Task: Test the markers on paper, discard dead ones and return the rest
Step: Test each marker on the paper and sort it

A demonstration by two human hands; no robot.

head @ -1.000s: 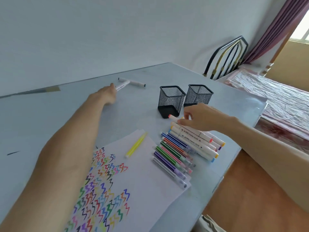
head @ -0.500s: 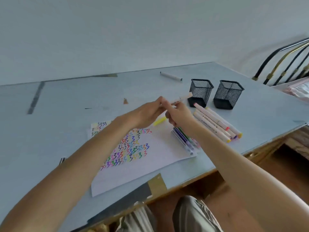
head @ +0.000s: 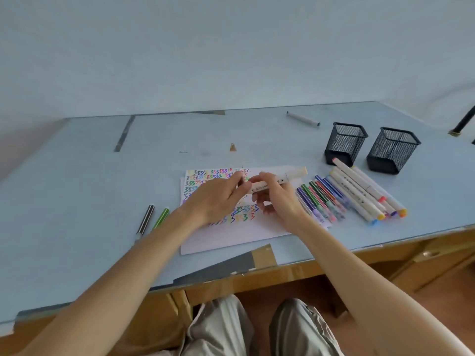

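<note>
While before they met farther up, both hands [head: 246,194] now pinch the cream marker [head: 279,181] over the paper [head: 231,237].

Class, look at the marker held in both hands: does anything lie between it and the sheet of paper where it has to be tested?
Nothing visible does: the marker is held just above the paper, gripped by both hands.

Bare forearms without sleeves; light grey trousers [head: 223,327] on the legs.
</note>
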